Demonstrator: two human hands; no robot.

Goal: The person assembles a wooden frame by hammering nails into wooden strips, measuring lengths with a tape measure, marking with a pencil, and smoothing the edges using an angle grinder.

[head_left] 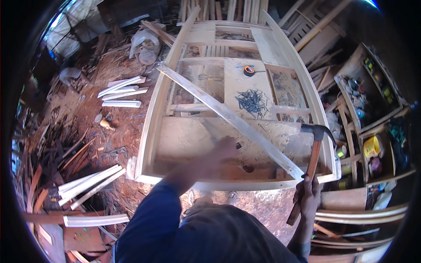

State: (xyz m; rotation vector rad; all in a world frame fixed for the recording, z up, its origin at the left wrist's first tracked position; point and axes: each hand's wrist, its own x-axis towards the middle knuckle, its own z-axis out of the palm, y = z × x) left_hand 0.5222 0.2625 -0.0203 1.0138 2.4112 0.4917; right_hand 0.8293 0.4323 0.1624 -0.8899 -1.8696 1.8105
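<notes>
r hand (307, 195) gripping claw hammer (312, 160) by its handle, head over r side of wooden frame (263, 185). l hand (223, 148) blurred, out over the frame's near panel (182, 136); can't tell if open or closed. 1 plank (232, 118) lies diag. across frame, its near end just beside r hand. nail pile (253, 103) + 1 tape measure (249, 71) on pale board (233, 85) farther up, approx. mid frame.

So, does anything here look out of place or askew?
Only mildly odd: a pale strip of wood slants across the otherwise squared frame, and dark nails lie in a loose, tangled heap on a panel inside it.
</notes>
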